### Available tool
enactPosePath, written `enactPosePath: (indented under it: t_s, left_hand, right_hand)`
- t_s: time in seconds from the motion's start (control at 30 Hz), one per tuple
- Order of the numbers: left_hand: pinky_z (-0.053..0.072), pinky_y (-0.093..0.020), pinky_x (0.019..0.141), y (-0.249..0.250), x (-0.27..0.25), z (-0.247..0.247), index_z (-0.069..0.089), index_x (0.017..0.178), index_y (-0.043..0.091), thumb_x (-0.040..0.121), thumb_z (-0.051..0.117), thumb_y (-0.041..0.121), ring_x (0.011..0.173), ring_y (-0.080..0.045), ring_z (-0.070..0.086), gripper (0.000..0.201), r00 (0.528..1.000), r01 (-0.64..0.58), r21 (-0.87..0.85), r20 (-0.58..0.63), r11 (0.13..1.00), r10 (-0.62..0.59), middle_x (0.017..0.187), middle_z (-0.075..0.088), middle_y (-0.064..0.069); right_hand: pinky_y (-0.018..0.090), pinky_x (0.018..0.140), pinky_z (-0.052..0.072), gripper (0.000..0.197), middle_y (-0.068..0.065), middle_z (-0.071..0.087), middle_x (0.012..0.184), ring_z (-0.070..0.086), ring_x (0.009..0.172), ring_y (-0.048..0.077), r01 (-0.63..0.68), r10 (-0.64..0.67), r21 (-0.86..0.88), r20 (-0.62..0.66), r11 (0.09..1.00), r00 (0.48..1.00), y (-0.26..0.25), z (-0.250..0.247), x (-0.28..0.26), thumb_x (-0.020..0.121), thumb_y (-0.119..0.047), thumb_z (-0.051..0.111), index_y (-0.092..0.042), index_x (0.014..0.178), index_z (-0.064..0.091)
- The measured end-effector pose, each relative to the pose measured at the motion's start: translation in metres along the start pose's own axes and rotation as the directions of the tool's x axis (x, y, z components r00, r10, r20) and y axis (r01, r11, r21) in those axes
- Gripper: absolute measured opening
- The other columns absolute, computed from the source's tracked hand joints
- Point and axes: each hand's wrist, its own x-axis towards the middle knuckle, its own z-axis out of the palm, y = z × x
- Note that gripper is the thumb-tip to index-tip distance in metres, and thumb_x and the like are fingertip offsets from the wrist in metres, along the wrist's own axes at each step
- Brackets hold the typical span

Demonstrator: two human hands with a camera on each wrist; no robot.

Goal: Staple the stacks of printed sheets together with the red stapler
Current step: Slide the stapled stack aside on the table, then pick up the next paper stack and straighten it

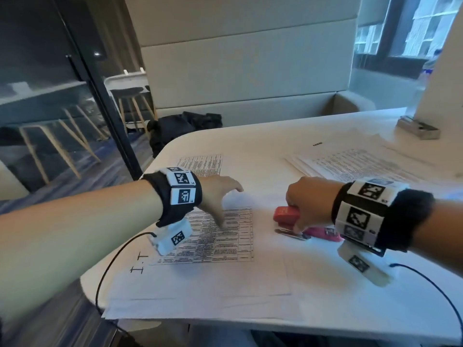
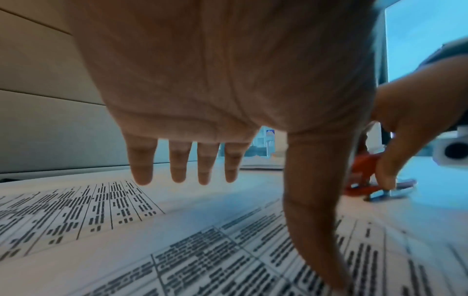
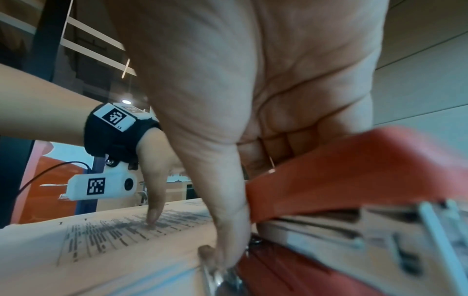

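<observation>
Right hand: the right hand (image 1: 307,199) is curling over the red plastic stapler with the metal base (image 1: 288,214), fingers wrapping the top and the thumb pushing down at the metal front end, so it's gripping it.
Left hand: the left hand (image 1: 220,196) is spreading flat, fingers straight, thumb tip pressing on the white printed sheet with the black table grid (image 1: 220,236). Holding nothing.
Stapler: it's sitting just right of the left thumb, hinged open, on the paper.
Other paper: a loose stack of white printed pages (image 1: 363,164) is lying beyond the right hand, another printed sheet (image 1: 200,164) beyond the left wrist.
Risk: sheets are looking fanned, not squared, so a staple could be missing some pages.
Risk 2: the open stapler could be snapping onto that thumb, imo.
Table: the white rounded table (image 1: 313,131) is carrying everything.
</observation>
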Motion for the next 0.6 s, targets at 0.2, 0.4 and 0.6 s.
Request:
enactPosePath:
  t_s: [0.2, 0.4, 0.6]
  left_hand:
    - [0.032, -0.039, 0.111, 0.012, 0.013, -0.002, 0.013, 0.15, 0.018, 0.059, 0.087, 0.039, 0.135, -0.022, 0.033, 0.119, 0.994, 0.034, 0.116, 0.104, 0.993, -0.046, 0.149, 0.027, -0.003]
    - [0.046, -0.035, 0.084, 0.018, 0.014, -0.007, 0.041, 0.122, 0.019, 0.049, 0.088, 0.049, 0.097, -0.018, 0.046, 0.092, 0.99, 0.084, 0.187, 0.092, 0.979, -0.102, 0.116, 0.049, -0.003]
    - [0.038, -0.03, 0.075, 0.021, 0.011, -0.005, 0.04, 0.131, 0.016, 0.051, 0.088, 0.047, 0.105, -0.018, 0.042, 0.098, 0.996, 0.059, 0.205, 0.06, 0.977, -0.073, 0.123, 0.046, -0.002]
  right_hand:
    - [0.025, 0.064, 0.046, 0.04, -0.005, 0.048, 0.065, 0.055, 0.071, 0.018, -0.097, 0.098, -0.049, 0.016, 0.994, 0.995, 0.019, 0.0, 0.0, 0.074, -0.046, 0.076, -0.016, 0.079, 0.05]
    - [0.026, 0.071, 0.053, 0.046, -0.005, 0.053, 0.07, 0.058, 0.074, 0.016, -0.151, 0.152, -0.023, 0.071, 0.988, 0.986, 0.029, -0.002, 0.005, 0.074, -0.047, 0.076, -0.01, 0.099, 0.064]
    - [0.026, 0.073, 0.053, 0.048, -0.005, 0.05, 0.068, 0.057, 0.075, 0.016, -0.158, 0.162, -0.058, 0.056, 0.986, 0.985, 0.027, -0.003, 0.004, 0.076, -0.047, 0.075, -0.01, 0.104, 0.062]
